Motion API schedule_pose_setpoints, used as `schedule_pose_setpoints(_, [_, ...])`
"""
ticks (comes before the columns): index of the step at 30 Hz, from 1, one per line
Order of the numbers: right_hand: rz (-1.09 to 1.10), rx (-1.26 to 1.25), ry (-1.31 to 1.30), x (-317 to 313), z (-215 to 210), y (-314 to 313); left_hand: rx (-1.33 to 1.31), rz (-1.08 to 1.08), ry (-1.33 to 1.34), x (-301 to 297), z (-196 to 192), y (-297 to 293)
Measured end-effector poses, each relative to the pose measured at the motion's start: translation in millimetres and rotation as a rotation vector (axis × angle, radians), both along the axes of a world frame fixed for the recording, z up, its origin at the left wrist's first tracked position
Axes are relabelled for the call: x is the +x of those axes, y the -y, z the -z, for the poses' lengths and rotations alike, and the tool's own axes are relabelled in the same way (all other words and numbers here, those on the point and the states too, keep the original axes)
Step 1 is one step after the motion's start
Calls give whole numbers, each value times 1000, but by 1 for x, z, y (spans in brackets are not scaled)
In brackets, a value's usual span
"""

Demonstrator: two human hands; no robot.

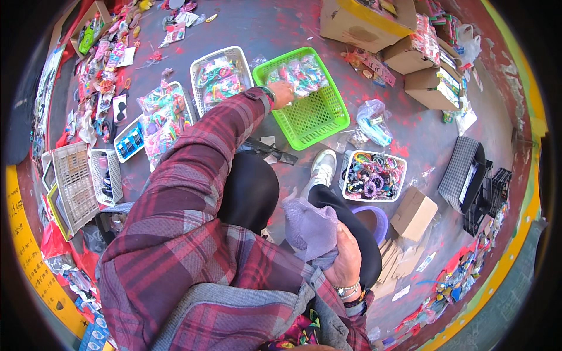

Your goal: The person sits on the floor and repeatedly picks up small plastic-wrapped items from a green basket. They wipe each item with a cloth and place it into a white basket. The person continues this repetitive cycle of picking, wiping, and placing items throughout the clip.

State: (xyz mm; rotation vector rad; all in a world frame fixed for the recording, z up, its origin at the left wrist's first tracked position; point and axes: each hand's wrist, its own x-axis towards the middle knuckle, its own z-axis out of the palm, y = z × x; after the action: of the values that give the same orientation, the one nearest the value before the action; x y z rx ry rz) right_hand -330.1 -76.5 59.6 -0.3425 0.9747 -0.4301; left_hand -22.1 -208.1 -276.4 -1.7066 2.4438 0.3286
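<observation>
My left hand (282, 95) reaches over the left rim of a bright green plastic basket (316, 126), close against clear packets of colourful small items (301, 76) in its far half. The fingertips are too small and partly hidden to show whether they grip a packet. The near half of the basket shows its bare perforated bottom. Close to my body, my right hand (345, 254) is closed around a light purple fuzzy cloth (310, 228), which bunches up above the fingers. Beaded bracelets circle that wrist.
White baskets (241, 54) with similar packets stand left of the green one. A white basket of hair ties (374, 175) sits to the right, near a purple tub (380, 219) and a cardboard box (414, 213). Larger cartons (369, 26) are at the far right. My shoe (323, 167) is between.
</observation>
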Motion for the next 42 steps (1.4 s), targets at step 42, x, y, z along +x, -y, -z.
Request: schedule_pose_setpoints(42, [369,-401,749,-4,-37,-36,212,-494,-2682,-64,-357,-251])
